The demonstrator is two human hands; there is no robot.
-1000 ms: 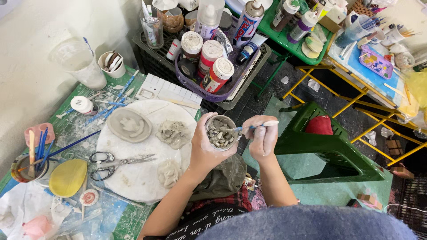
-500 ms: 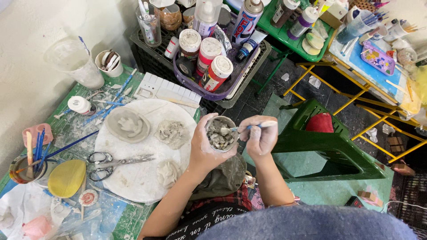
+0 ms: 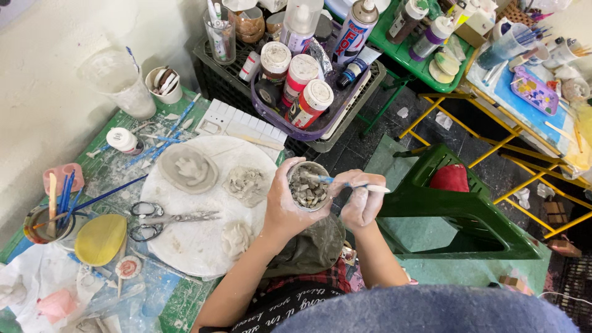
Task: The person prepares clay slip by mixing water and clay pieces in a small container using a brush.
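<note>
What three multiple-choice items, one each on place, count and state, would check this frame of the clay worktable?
1. Where do the scissors lie?
A. on the round white board
B. on the green stool
C. in the purple tray

2. How many red-bodied jars with white lids stand in the purple tray?
A. one
B. three
C. six

3. What is the left hand doing?
A. resting flat
B. gripping a small cup
C. holding scissors

Key: 1 A, they rest on the board beside clay pieces. 2 B, three lids show together. 3 B, its fingers wrap the cup while the right hand dips a brush in.
</note>
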